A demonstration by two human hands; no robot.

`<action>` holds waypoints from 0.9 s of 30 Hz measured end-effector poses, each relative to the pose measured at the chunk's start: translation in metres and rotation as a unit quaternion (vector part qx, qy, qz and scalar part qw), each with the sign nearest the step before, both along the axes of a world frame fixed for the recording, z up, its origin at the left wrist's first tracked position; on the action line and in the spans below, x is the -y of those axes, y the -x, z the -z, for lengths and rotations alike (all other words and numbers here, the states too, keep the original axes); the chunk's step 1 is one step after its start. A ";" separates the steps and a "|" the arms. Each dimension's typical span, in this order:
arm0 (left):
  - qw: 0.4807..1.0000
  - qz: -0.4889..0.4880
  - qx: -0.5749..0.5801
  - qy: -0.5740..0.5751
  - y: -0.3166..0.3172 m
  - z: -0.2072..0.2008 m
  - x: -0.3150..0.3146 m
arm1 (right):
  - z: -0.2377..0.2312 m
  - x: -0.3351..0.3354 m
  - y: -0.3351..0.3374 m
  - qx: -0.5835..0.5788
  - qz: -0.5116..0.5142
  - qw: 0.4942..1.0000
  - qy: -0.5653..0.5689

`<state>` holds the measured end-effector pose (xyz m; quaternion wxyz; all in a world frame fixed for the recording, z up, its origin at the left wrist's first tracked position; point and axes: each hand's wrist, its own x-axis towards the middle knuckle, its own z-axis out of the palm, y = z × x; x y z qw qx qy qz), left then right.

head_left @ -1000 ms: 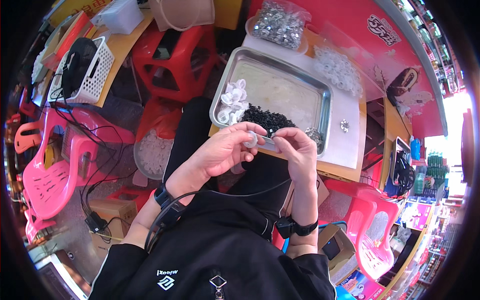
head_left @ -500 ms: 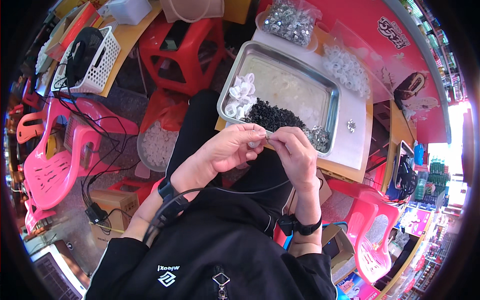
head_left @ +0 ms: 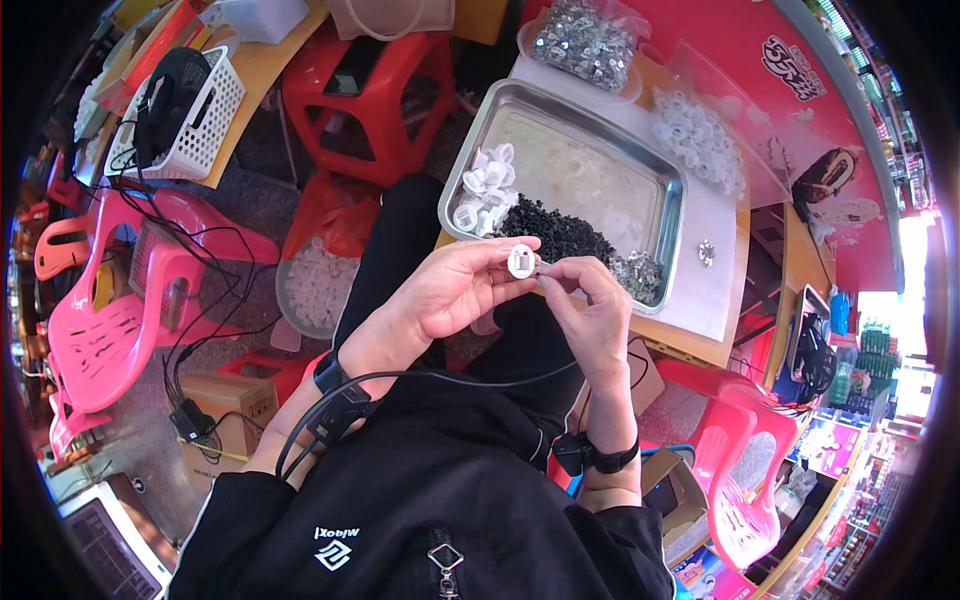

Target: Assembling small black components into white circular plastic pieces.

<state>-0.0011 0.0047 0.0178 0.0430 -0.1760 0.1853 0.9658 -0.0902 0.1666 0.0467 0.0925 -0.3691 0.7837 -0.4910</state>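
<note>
Over my lap, just off the near edge of the metal tray [head_left: 684,205], my left hand [head_left: 445,290] grips a small round white plastic part [head_left: 521,261] between thumb and fingers. Its open face with a rectangular slot is turned up. Close beside it, my right hand [head_left: 597,312] pinches thumb and forefinger together at the part's right side; whatever lies between those fingertips is too small to name. Inside the tray are white plastic parts [head_left: 488,182] at the left, a heap of tiny black pieces [head_left: 560,234] along the near side, and small metal pieces [head_left: 641,275] in the right corner.
A bag of metal pieces [head_left: 585,45] stands behind the tray, with white plastic rings [head_left: 697,135] to its right. Few metal pieces [head_left: 706,252] lie on the white sheet. At left are a red stool [head_left: 370,120], a tub of white pieces [head_left: 322,285] and a pink chair [head_left: 120,330].
My left hand has turned the white part so its open face shows. My right fingertips have drawn slightly away from my left fingers and dropped a little lower.
</note>
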 end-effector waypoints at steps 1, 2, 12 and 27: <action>1.000 -0.004 -0.007 0.016 0.000 -0.001 0.000 | 0.000 0.002 -0.001 -0.011 0.000 1.000 0.011; 0.999 -0.007 -0.014 0.032 -0.001 -0.003 -0.001 | 0.000 0.004 -0.002 -0.021 0.000 1.000 0.022; 0.997 -0.004 -0.024 0.067 -0.005 0.002 -0.001 | 0.006 0.011 -0.003 -0.122 -0.025 0.992 -0.031; 0.997 -0.012 -0.007 0.081 -0.005 0.005 -0.005 | 0.003 0.013 -0.003 -0.276 -0.062 0.957 -0.061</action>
